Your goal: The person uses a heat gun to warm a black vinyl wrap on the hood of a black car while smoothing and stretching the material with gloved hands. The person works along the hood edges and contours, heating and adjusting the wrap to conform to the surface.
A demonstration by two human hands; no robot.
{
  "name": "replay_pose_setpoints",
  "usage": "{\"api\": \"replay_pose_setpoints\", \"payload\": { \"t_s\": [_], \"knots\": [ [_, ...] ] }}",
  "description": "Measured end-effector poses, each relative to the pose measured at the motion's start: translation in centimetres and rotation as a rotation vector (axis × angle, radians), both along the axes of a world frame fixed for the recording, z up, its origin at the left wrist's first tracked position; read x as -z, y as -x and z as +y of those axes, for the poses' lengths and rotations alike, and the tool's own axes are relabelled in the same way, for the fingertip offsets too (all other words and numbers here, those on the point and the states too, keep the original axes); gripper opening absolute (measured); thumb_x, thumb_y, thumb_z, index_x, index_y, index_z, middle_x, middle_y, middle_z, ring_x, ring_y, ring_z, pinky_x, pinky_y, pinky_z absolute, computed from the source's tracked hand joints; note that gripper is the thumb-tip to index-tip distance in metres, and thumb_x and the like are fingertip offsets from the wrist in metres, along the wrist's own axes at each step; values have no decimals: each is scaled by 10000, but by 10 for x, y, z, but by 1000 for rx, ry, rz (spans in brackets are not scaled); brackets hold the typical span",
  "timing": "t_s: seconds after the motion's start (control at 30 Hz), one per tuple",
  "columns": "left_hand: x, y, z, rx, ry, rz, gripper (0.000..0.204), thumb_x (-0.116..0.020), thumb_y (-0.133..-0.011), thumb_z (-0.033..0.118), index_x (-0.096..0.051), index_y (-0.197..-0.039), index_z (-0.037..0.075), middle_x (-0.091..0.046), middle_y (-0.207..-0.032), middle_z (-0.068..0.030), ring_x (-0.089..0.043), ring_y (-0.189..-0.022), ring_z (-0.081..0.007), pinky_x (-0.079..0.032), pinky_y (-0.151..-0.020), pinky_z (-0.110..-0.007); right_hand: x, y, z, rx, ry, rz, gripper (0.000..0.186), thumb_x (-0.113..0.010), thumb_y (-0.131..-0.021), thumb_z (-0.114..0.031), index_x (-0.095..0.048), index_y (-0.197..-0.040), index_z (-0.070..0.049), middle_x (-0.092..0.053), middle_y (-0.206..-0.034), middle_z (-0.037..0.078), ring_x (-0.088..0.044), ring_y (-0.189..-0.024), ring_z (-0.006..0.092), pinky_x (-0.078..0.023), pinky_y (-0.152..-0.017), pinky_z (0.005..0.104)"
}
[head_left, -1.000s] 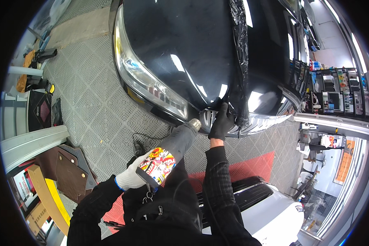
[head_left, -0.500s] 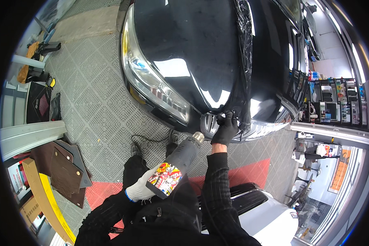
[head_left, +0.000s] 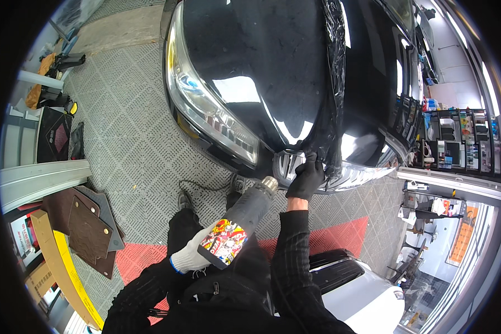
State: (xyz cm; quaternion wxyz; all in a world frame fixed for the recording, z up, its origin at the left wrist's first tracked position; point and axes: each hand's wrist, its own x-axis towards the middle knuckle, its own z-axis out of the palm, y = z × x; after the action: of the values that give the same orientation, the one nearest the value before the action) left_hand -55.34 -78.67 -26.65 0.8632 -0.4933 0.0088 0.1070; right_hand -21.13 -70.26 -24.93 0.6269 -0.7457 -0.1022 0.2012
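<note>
My left hand (head_left: 190, 254), in a white knit glove with a blue cuff edge, is closed around a dark heat gun (head_left: 236, 227) covered in colourful stickers at its rear. The metal nozzle points up and right, toward the front of a black car (head_left: 261, 50). My right hand (head_left: 306, 179), in a black glove, is closed at the bonnet's front edge, beside the chrome-framed emblem (head_left: 285, 165). What its fingers grip is hidden. Wrinkled glossy black film (head_left: 335, 67) runs bunched down the bonnet to just right of that hand. Left of the emblem is a clear headlight (head_left: 206, 106).
Behind me to the right stands a white car (head_left: 362, 298). Brown floor mats (head_left: 89, 228) and a long cardboard box (head_left: 61, 261) lie at the left. A cable (head_left: 203, 188) crosses the tiled floor near my shoes. Stocked shelves (head_left: 456, 139) stand at the right.
My right hand has turned slightly and its fingers have drawn in beside the emblem, uncovering more of it. The heat gun stays nearly in place in my left hand.
</note>
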Motion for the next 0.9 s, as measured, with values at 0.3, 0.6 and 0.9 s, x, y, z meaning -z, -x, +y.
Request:
{"api": "replay_pose_setpoints", "payload": {
  "t_s": [0.3, 0.6, 0.9],
  "knots": [
    [1, 9, 0, 28, -176, 249, 583, -447, -1162, 424, -508, -1569, 11, -581, -1566, -235, -636, -1370, -398, -534, -1155, -562, 22, -1, -2, -35, 27, -370, 362, -668, -1116, -301, -771, -1116, 46, -779, -860, 93, -711, -755, 172, -571, -694, 331],
    [-5, 18, -2, 118, -102, 425, 576, -415, -1152, 442, -503, -1568, 53, -600, -1524, -225, -645, -1285, -429, -580, -995, -621, 29, -4, 4, 22, 59, -452, 363, -652, -1123, -296, -763, -1055, 43, -796, -855, 124, -747, -737, 165, -583, -703, 347],
    [8, 22, -17, 73, -79, 338, 615, -467, -1143, 465, -508, -1547, 4, -598, -1493, -302, -639, -1293, -484, -566, -1043, -640, 19, 4, 8, 30, 19, -343, 368, -634, -1131, -270, -718, -967, 49, -785, -857, 120, -739, -716, 175, -588, -678, 320]
  ]
}}
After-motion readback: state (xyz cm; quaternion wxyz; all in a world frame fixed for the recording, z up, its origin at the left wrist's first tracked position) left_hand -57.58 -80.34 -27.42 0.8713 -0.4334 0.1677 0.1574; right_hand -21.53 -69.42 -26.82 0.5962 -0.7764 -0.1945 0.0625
